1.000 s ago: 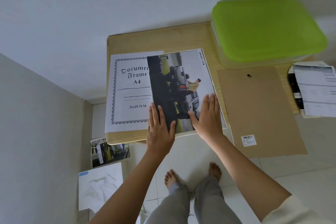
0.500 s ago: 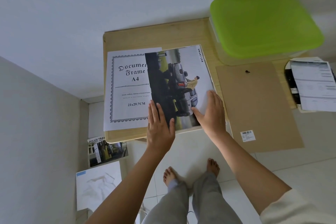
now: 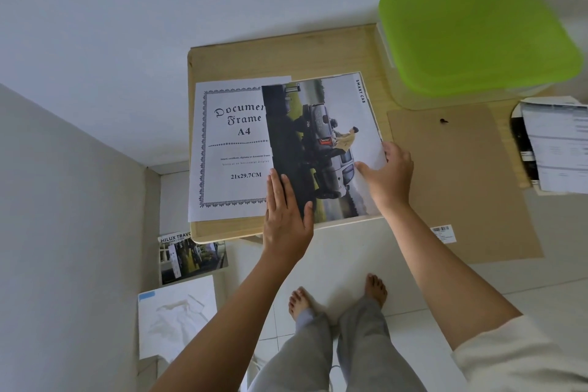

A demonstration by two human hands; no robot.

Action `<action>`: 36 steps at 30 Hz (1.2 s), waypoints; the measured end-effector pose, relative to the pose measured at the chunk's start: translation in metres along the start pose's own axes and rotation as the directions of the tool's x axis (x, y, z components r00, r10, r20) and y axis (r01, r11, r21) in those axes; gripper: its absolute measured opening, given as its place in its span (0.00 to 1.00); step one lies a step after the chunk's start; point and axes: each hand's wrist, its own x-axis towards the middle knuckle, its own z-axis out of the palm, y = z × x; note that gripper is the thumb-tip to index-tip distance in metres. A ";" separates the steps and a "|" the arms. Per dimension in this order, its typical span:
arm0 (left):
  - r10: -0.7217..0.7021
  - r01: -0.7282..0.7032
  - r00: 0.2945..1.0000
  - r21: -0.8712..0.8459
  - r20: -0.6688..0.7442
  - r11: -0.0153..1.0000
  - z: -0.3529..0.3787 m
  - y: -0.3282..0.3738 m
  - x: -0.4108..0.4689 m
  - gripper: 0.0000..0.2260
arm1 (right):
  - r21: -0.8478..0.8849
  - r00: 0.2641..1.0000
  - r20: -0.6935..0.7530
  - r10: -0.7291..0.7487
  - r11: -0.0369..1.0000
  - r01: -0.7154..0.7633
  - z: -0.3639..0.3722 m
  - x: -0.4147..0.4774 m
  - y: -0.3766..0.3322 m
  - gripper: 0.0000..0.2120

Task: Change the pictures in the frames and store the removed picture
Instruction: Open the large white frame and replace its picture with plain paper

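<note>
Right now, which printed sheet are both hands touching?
The car picture marked SMART CAB: left hand and right hand touch it; the Document Frame A4 sheet lies partly beneath.

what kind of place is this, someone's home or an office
Probably a room in a home: a small wooden table by plain white walls, a green-lidded storage box, and bare feet on a tiled floor.

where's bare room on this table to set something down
Bare wood runs along the far strip of the light wooden table, between the wall and the tops of the white Document Frame sheet and glossy truck picture, left of the green-lidded plastic box. The flat brown backing board is mostly bare. The near half is crowded: both sheets, left hand, right hand.
</note>
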 end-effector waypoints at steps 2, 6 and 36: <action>-0.001 0.001 1.000 -0.004 -0.004 1.000 -0.001 0.000 0.000 0.32 | 0.118 0.999 -0.011 0.032 0.993 -0.030 -0.002 0.004 0.003 0.27; -0.010 0.010 1.000 -0.007 0.007 1.000 -0.003 0.001 -0.001 0.32 | 0.250 0.997 -0.041 0.070 0.967 -0.058 -0.008 0.010 0.009 0.17; -0.028 0.029 0.999 -0.025 0.019 0.999 -0.005 0.005 -0.002 0.32 | 0.017 0.915 -0.101 -0.389 0.919 0.393 -0.019 -0.011 0.020 0.16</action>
